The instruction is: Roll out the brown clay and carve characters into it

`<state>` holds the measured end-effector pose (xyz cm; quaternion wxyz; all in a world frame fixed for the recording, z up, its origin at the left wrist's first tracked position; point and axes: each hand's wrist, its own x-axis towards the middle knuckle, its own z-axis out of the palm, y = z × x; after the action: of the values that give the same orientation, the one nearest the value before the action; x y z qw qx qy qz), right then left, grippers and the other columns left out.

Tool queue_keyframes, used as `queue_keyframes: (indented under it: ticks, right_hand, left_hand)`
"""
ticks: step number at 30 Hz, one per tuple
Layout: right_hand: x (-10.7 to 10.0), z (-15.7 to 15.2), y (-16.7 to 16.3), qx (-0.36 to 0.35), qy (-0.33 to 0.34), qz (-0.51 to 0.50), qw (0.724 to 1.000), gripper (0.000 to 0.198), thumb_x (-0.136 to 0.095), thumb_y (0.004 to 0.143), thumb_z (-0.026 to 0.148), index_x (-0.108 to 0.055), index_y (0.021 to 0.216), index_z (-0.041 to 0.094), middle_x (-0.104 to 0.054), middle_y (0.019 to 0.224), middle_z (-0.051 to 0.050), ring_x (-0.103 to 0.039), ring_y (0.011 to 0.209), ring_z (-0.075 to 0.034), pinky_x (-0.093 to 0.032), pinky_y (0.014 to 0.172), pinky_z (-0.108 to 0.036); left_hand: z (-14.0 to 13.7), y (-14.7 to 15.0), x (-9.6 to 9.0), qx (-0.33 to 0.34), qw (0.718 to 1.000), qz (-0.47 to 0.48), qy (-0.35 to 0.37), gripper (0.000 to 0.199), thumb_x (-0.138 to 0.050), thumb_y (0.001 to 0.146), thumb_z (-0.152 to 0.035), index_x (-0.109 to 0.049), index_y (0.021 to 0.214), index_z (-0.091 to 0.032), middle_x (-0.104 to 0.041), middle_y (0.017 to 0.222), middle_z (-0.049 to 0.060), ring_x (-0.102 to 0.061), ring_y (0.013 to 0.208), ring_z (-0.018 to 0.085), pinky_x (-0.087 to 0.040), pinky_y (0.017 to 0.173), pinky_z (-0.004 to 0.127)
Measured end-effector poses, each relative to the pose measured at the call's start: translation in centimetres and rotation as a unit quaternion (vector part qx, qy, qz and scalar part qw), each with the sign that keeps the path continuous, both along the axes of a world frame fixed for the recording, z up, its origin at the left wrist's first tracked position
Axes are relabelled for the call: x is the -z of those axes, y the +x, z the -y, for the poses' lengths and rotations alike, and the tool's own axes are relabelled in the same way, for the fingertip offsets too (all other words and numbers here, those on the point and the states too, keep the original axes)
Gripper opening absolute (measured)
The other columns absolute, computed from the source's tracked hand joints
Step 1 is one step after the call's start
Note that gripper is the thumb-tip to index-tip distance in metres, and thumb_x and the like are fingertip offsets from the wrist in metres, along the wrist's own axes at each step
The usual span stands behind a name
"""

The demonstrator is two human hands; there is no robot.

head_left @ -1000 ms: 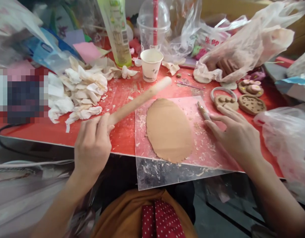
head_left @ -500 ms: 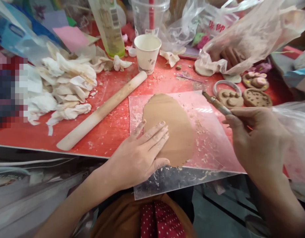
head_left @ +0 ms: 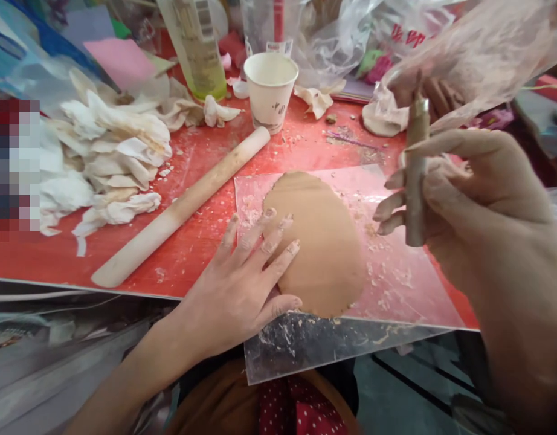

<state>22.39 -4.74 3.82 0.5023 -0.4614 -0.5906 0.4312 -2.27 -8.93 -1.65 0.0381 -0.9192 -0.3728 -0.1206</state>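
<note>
On the clear plastic sheet [head_left: 396,272] lies a flat, rounded slab of brown clay [head_left: 321,241] with small nicks along its edge. My left hand [head_left: 242,275] is spread over the slab's left side, fingertips on or just above the clay; contact is hard to judge. Between the fingers and thumb of my right hand [head_left: 478,199] is a clay tool [head_left: 415,199], held upright with its narrow tip up. It has a thick, clay-smeared handle and a metal collar. This hand is raised right of the slab, apart from it.
A wooden rolling pin [head_left: 183,208] lies diagonally to the left. Behind stand a paper cup [head_left: 270,90] and a bottle with green liquid [head_left: 197,54]. Crumpled tissues [head_left: 115,145] pile at left, plastic bags [head_left: 482,54] at right. The sheet overhangs the red table's [head_left: 206,248] front edge.
My right hand has lifted and turned the clay tool from pointing left to pointing up. My left hand has slid left with fingers spreading wider. The view has shifted slightly.
</note>
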Motion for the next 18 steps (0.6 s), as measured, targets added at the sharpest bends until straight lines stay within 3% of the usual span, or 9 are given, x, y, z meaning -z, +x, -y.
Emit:
queue_keyframes:
  ticks: [4, 6, 9, 12, 15, 18]
  right_hand:
    - [-1.0, -2.2, -1.4, -0.06, -0.044, -0.077, 0.994, 0.02, -0.06, 0.087, 0.02, -0.063, 0.107, 0.022, -0.07, 0.099, 0.0, -0.068, 0.095, -0.016, -0.062, 0.074, -0.029]
    - [-0.2, -3.2, -1.8, -0.094, -0.041, -0.095, 0.99, 0.026, -0.069, 0.081, 0.021, -0.061, 0.105, 0.023, -0.071, 0.09, 0.001, -0.069, 0.088, -0.015, -0.06, 0.062, -0.025]
    - [1.8, -3.9, -2.2, -0.154, -0.056, -0.129, 0.978, 0.009, -0.067, 0.086, 0.028, -0.06, 0.088, 0.022, -0.063, 0.061, 0.005, -0.059, 0.054, -0.011, -0.047, 0.044, -0.02]
    - [3.3, -3.6, -2.5, -0.146, -0.077, -0.129, 0.978, 0.029, -0.055, 0.094, 0.039, -0.063, 0.074, 0.02, -0.051, 0.05, 0.004, -0.046, 0.044, -0.007, -0.037, 0.041, -0.018]
    - [3.6, -3.0, -2.6, -0.115, -0.087, -0.079, 0.986, 0.027, -0.053, 0.095, 0.039, -0.072, 0.09, 0.021, -0.057, 0.054, 0.002, -0.051, 0.045, -0.008, -0.037, 0.04, -0.019]
    - [3.4, -2.7, -2.5, -0.121, -0.096, -0.033, 0.987, 0.025, -0.058, 0.092, 0.035, -0.069, 0.11, 0.023, -0.069, 0.075, -0.002, -0.063, 0.057, -0.013, -0.043, 0.042, -0.021]
  left_hand:
    - [-1.3, -0.3, -0.9, -0.075, 0.994, 0.061, 0.042, 0.054, -0.039, 0.098, -0.034, -0.034, 0.142, -0.004, -0.036, 0.15, 0.02, -0.022, 0.145, 0.034, -0.02, 0.119, 0.056]
    - [-2.3, -0.2, -0.9, -0.109, 0.987, 0.097, 0.071, 0.044, -0.045, 0.095, -0.021, -0.043, 0.137, -0.006, -0.046, 0.143, 0.018, -0.03, 0.142, 0.032, -0.024, 0.12, 0.053]
    - [-3.3, 0.2, -0.1, -0.11, 0.986, 0.083, 0.098, 0.043, -0.048, 0.092, -0.015, -0.045, 0.135, -0.006, -0.047, 0.143, 0.017, -0.03, 0.142, 0.033, -0.018, 0.121, 0.055]
    - [-3.4, 0.3, 0.8, -0.123, 0.988, 0.054, 0.082, 0.049, -0.045, 0.092, -0.012, -0.039, 0.14, -0.008, -0.039, 0.15, 0.017, -0.024, 0.145, 0.034, -0.014, 0.12, 0.06]
    - [-3.1, 0.0, 0.7, -0.181, 0.974, 0.107, 0.086, 0.05, -0.042, 0.09, -0.008, -0.041, 0.14, -0.016, -0.045, 0.146, 0.013, -0.029, 0.143, 0.032, -0.018, 0.119, 0.06]
    - [-3.0, -0.3, 0.2, -0.224, 0.957, 0.154, 0.1, 0.046, -0.044, 0.089, -0.006, -0.049, 0.133, -0.019, -0.051, 0.14, 0.013, -0.033, 0.141, 0.032, -0.021, 0.117, 0.061]
